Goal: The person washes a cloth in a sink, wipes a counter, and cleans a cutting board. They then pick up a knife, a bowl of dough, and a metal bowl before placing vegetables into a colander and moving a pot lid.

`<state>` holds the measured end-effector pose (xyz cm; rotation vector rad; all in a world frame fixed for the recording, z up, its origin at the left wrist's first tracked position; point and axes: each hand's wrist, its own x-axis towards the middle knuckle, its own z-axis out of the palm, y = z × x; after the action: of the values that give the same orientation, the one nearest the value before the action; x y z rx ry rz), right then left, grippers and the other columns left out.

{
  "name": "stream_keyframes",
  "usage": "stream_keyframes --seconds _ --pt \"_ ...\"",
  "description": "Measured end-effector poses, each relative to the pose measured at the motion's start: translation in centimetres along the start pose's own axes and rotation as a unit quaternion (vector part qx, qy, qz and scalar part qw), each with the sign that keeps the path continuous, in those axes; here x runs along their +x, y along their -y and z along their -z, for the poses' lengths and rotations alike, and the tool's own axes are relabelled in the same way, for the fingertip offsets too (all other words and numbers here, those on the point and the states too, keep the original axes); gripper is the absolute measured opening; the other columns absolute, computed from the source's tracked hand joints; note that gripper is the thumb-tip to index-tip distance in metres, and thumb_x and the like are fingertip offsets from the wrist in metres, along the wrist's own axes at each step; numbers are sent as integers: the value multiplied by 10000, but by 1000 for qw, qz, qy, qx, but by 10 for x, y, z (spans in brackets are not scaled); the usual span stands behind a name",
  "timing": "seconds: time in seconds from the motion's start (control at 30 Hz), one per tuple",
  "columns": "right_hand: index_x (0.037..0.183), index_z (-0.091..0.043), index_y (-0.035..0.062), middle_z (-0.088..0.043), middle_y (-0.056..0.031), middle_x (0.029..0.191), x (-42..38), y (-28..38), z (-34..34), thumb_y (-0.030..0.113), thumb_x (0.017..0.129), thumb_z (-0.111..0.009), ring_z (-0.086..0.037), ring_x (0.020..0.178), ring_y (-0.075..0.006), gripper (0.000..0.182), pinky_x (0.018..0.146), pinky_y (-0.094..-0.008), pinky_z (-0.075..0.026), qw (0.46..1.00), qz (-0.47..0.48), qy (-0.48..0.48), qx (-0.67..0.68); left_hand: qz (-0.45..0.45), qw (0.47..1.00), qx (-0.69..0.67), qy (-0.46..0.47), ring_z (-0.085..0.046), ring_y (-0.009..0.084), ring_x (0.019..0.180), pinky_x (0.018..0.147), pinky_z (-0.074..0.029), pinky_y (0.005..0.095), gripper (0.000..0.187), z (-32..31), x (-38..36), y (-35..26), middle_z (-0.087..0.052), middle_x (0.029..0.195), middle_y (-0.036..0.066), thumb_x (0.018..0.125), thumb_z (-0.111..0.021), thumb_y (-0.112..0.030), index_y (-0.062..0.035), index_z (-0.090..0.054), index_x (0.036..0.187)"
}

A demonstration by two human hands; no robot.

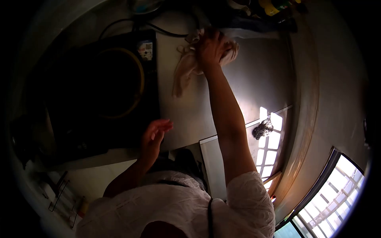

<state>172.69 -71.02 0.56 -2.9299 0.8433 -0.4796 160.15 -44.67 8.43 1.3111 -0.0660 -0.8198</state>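
At the far part of the counter, my right hand [211, 50] presses down on a pale, crumpled cloth [183, 75], its fingers bent over the bunched fabric. One end of the cloth trails left and toward me on the counter surface [258, 67]. Nearer my body, my left hand [154, 137] hovers by the front right corner of a black cooktop [99, 85]. Nothing is in that hand; its fingers are slightly curved and apart from the thumb.
A metal scouring pad [262, 129] lies to the right of my forearm, in patches of window light. Behind the cooktop runs a black cable [168, 33]. Dark items and a yellow-labelled bottle [271, 8] stand at the back. A barred window [333, 194] is at lower right.
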Motion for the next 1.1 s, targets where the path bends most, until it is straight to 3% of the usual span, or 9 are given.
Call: stream_keyframes --seconds 0.1,0.17,0.33,0.47,0.63,0.9,0.97,1.03,1.1 --pt "1059 -503 119 -442 -90 1114 -18 -3 8 203 732 -481 -347 1091 -285 339 815 -525 -261 1000 28 -13 -1 -3 1000 -10 -10 -514 192 924 846 -374 301 282 -2 -7 -4 -525 1008 122 837 -432 -158 9 -442 1065" --pt "1122 -454 87 -381 -126 1205 -79 -13 38 162 737 -449 -304 1155 -275 391 797 -519 -286 989 139 12 39 -4 999 -29 -13 -526 195 907 838 -382 303 270 -2 -9 0 -536 992 126 800 -430 -81 12 -456 1053" --pt "1167 -442 63 -255 -66 1336 -229 -32 109 162 649 -580 -214 1242 -252 545 841 -540 -257 952 168 242 86 19 999 -44 1 -525 194 912 839 -384 308 274 -11 -22 7 -539 989 125 792 -438 -73 17 -464 1050" --pt "1152 -464 144 -228 -78 1344 -162 -38 81 147 696 -535 -156 1253 -296 462 830 -573 -256 960 236 150 33 22 998 -60 14 -525 191 910 840 -385 307 279 -18 -25 3 -541 987 125 790 -436 -75 17 -470 1051" --pt "1141 -469 128 -284 -161 1284 -52 -33 33 271 749 -516 -170 1216 -357 420 862 -574 -201 995 92 -2 35 12 1000 -21 -8 -529 195 890 845 -385 309 270 -17 -21 1 -544 975 125 787 -426 -68 15 -477 1039" --pt "1073 -528 117 -332 -72 1275 -209 -7 97 437 607 -622 -178 1233 -304 573 860 -586 -221 957 185 164 149 22 999 -7 24 -520 188 904 843 -384 300 276 -19 -25 -4 -538 977 121 785 -393 -30 19 -473 1044" --pt "989 -569 94 -334 -70 1279 -182 -34 90 439 607 -618 -217 1220 -297 517 860 -594 -207 921 323 168 141 33 999 5 39 -516 187 917 843 -379 293 274 -21 -22 -5 -536 982 121 793 -383 -20 19 -473 1049" --pt "1003 -563 88 -328 -56 1290 -136 -74 75 452 650 -574 -235 1214 -285 508 888 -568 -194 961 260 79 52 33 999 16 38 -520 191 910 840 -383 297 272 -19 -20 -11 -539 975 124 790 -385 -19 19 -476 1044" --pt "1054 -528 79 -335 -101 1278 -88 -152 52 477 723 -489 -256 1185 -316 519 878 -561 -190 997 47 -11 -59 31 999 26 -16 -531 200 888 831 -393 305 269 -14 -22 -14 -544 956 133 777 -398 -16 21 -483 1030"
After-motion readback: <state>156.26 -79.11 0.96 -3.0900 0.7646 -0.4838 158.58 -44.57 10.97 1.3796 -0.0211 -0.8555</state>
